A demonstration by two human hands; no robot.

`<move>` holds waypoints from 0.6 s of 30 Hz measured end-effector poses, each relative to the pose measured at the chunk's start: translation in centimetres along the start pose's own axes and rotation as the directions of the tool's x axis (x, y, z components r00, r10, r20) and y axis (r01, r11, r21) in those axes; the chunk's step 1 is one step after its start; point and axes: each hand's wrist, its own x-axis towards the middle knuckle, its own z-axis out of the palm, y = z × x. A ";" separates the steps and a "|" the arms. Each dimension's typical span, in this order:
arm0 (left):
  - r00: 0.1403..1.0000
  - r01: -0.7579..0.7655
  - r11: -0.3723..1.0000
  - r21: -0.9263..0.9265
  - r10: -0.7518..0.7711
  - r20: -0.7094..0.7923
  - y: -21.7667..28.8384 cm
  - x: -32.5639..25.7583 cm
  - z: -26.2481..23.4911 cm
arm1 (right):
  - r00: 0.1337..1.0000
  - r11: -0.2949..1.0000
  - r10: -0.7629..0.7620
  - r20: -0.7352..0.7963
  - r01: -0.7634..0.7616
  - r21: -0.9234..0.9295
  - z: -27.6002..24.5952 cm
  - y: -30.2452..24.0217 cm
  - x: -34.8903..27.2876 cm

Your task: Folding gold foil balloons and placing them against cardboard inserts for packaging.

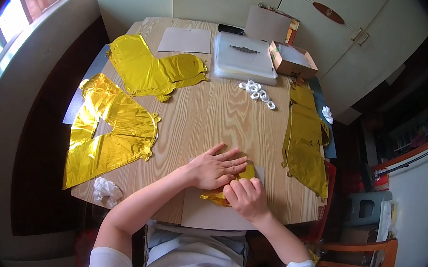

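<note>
Near the front edge of the table, a folded gold foil balloon (217,199) lies on a pale card (209,218). My left hand (211,170) rests flat across it with the fingers spread. Close beside, my right hand (247,197) has its fingers curled in against the foil, gripping its right side. Both hands cover much of the balloon, so its full shape is hidden.
Flat gold foil balloons lie at the far left (150,68), near left (114,127) and right (306,138). White ribbon rolls (255,90), a stack of clear plastic bags (245,58), an open cardboard box (292,60) and crumpled white tissue (107,191) share the wooden table (204,122).
</note>
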 end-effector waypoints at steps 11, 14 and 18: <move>0.999 -0.017 1.000 -0.006 0.017 -0.034 0.0 -0.1 0.1 | 0.985 0.991 0.125 0.116 -0.119 -0.059 -0.4 -0.4 -1.2; 1.000 -0.010 1.000 0.001 0.010 -0.028 0.0 -0.1 0.0 | 0.992 0.997 0.071 0.107 -0.069 -0.022 -0.7 -0.3 -1.2; 1.000 -0.009 1.000 0.018 0.009 -0.023 0.0 -0.1 0.2 | 0.989 0.999 0.048 0.141 -0.051 0.015 -1.5 -0.6 -1.7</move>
